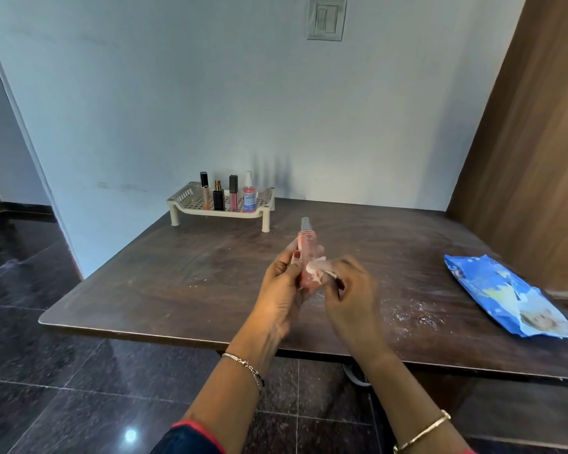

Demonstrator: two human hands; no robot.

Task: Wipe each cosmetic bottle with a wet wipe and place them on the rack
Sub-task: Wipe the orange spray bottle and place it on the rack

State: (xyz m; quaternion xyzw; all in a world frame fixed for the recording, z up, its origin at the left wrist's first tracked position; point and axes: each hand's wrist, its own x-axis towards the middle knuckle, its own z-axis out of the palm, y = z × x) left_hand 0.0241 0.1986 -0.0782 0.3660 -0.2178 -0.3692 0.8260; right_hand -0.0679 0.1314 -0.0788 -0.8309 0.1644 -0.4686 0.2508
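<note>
Wiping in hand: left grip (281, 278) clamps the pink bottle (306, 244), right grip (350, 290) pinches the wet wipe (318, 268); next likely needs upright placing on the rack (178, 200).

Home interior, dark wooden table (177, 290) against painted wall, wall switch (327, 18), polished tile floor (63, 388)

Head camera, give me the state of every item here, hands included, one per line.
pink bottle, capped, held off the table by the left hand
wet wipe, crumpled, pinched by the right hand against the pink bottle
four other bottles, upright on the rack
wipes pack, lying flat on the table
</note>
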